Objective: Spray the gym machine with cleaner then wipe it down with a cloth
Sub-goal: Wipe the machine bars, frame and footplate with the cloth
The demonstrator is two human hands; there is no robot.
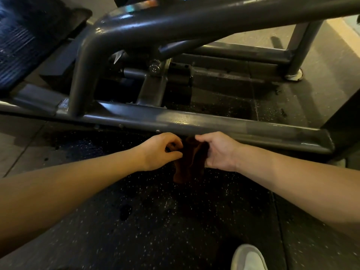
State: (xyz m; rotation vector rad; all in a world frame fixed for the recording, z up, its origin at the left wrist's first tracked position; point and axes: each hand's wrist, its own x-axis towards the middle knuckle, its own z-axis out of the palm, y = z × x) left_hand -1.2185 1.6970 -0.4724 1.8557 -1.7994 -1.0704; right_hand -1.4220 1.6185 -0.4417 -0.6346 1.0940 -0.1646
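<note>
A dark brown cloth [190,162] hangs between my two hands, just in front of the gym machine's low grey frame bar [204,119]. My left hand [161,151] pinches the cloth's left edge with curled fingers. My right hand [218,151] grips its right side, fingers wrapped behind the fabric. The bar's top surface shines with a wet sheen near its middle. A curved grey tube [91,51] of the machine rises from the bar at the left. No spray bottle is in view.
Black speckled rubber flooring [155,221] lies under my arms. My white shoe [248,258] shows at the bottom right. Behind the bar are a dark pivot mechanism [155,75], a rear frame leg [300,55] and a dark ribbed pad [17,41] at the upper left.
</note>
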